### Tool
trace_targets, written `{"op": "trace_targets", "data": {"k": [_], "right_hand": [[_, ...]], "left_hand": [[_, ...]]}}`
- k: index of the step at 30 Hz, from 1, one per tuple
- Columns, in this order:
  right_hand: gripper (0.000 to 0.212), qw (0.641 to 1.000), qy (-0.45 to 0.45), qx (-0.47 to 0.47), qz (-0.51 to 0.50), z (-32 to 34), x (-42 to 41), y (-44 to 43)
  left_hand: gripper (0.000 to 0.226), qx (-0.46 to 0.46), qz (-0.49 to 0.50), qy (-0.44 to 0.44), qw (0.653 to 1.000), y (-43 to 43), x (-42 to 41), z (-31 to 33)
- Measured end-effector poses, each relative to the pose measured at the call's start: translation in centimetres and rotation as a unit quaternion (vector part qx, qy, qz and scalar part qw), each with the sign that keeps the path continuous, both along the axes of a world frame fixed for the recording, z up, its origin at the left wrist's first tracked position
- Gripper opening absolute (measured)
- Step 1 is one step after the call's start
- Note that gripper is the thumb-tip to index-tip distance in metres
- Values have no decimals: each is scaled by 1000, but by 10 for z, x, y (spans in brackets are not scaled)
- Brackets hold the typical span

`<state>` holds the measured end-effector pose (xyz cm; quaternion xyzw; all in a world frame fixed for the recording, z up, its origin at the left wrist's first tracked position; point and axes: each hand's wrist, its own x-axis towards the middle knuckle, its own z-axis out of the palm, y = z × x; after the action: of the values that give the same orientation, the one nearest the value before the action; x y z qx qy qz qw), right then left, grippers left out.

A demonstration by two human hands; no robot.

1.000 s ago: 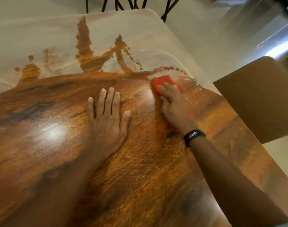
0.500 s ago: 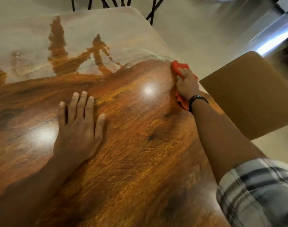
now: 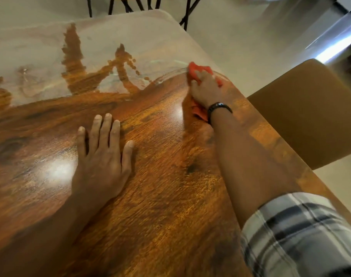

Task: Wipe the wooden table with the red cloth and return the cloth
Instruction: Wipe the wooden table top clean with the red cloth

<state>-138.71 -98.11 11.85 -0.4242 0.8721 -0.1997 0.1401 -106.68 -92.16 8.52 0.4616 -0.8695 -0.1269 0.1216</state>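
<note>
The glossy, dark-grained wooden table (image 3: 154,196) fills most of the view, its far half covered by a pale, cloudy film broken by bare streaks and a dotted trail where the brown wood shows through. The crumpled red cloth (image 3: 198,71) lies on the tabletop near the right edge, right at the boundary between the filmed part and the clear wood, and the right hand (image 3: 205,89) presses down on it — fingers curled over the fabric, with red folds showing beyond the fingertips and again below the wrist. Whether the fingers pinch the cloth or only bear down on it cannot be told. A black wristband (image 3: 218,108) circles that wrist, and further back the forearm leaves a rolled-up grey-and-white plaid sleeve (image 3: 294,232). The left hand (image 3: 102,156) rests flat on the bare wood, palm down and open, fingers spread and pointing away from the person, well apart from the cloth. Just beside the table's right edge stands a tan, smooth-backed chair (image 3: 310,108) — and beyond the far end, thin black metal legs (image 3: 126,5) stand on the pale floor.
</note>
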Motion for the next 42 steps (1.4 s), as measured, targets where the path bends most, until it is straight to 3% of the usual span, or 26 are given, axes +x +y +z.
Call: {"op": "trace_targets", "data": {"k": [4,6,10,13,17,23,27,29,31,34,37,39,42], "right_hand": [[47,986,8,10,165,0,60,2],[48,984,32,3,177,-3,47,24],[44,996,77,-13,42,-1,-23,81],[53,997,48,-6,-62,-2,-64,118],[51,992,38,47,-109,2,-56,99],[47,993,47,13,109,-1,60,12],[46,961,23,-21,275,-5,146,9],[45,952,-2,-31,303,-6,149,20],[46,964,-24,-32,264,-4,127,37],[46,991,27,-28,125,-1,77,72],[47,1000,20,-1,-3,4,53,88],[48,999,21,13,-24,5,66,76],[47,997,53,1,50,-2,114,35]], "left_hand": [[72,15,-1,14,1000,0,1,0],[73,18,0,12,1000,-1,1,2],[72,7,2,9,1000,0,0,2],[71,0,2,3,1000,1,-1,1],[73,3,4,2,1000,0,0,0],[75,-6,11,0,1000,0,-1,2],[75,-28,41,6,999,2,-1,0],[76,-33,65,21,997,2,-1,2],[73,-32,82,49,995,5,6,7],[70,-38,129,93,986,12,38,14],[72,-42,244,95,964,6,102,22],[75,-9,336,100,937,-11,145,23],[79,53,438,145,885,-42,183,19]]}}
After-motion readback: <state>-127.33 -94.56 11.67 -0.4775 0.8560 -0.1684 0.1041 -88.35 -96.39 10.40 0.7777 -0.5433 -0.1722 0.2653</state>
